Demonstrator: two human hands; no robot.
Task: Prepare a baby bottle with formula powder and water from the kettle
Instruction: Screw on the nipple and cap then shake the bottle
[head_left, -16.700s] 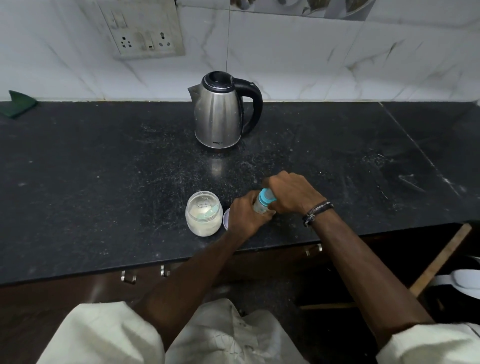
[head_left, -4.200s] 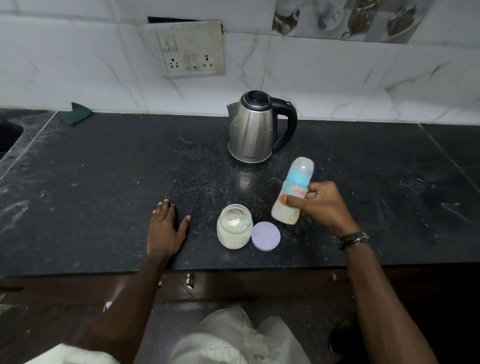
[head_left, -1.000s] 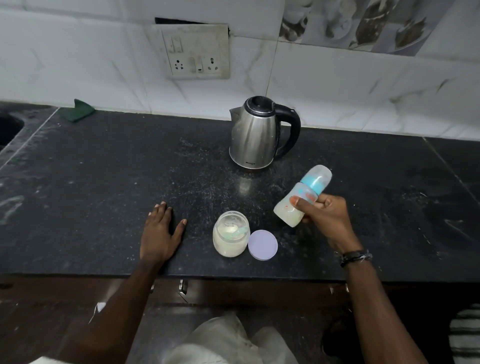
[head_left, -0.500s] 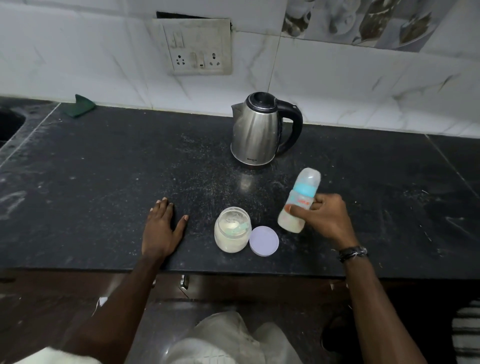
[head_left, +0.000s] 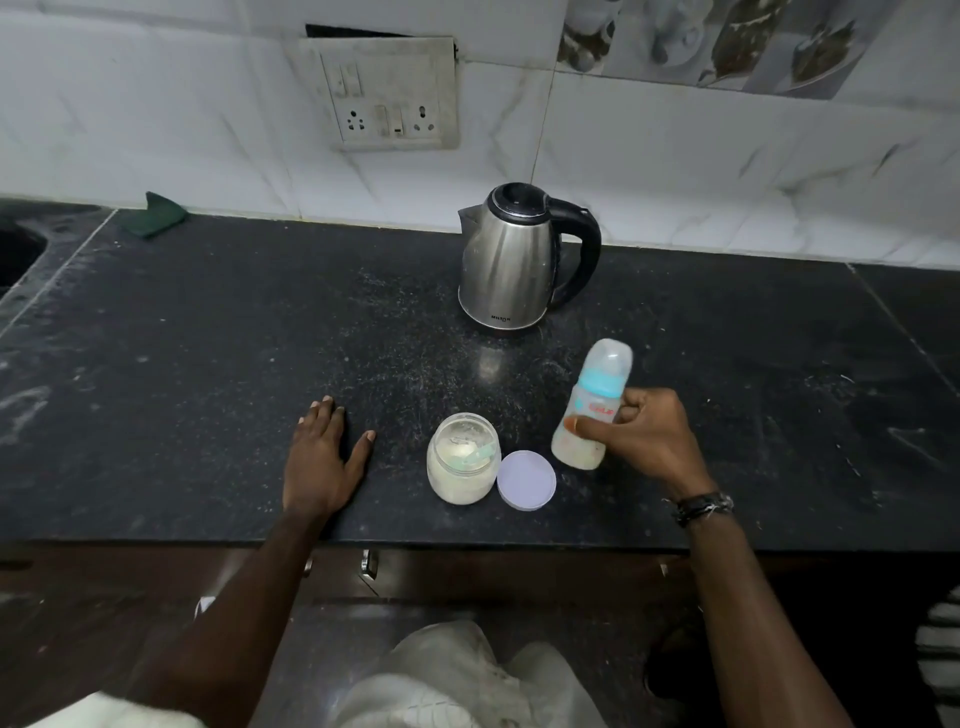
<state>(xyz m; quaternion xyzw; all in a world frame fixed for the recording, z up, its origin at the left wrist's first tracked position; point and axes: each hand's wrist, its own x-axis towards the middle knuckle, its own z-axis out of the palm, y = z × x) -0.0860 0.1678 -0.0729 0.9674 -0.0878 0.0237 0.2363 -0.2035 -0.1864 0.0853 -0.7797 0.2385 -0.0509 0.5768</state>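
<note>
My right hand grips a capped baby bottle with a blue collar and milky liquid in its lower part; it stands nearly upright, its base at or just above the black counter. To its left stands an open glass jar of formula powder with a pale green scoop inside, and the jar's lilac lid lies flat beside it. A steel kettle with a black handle stands behind them, lid closed. My left hand rests flat on the counter, left of the jar, fingers spread.
A green scrub pad lies at the back left by the tiled wall. A switch and socket plate is on the wall above. A sink's edge shows at far left. Dark cabinet fronts run below the counter's front edge.
The bottle has swung from tilted right to nearly upright in my right hand and come down toward the counter. My left hand has stayed flat on the counter.
</note>
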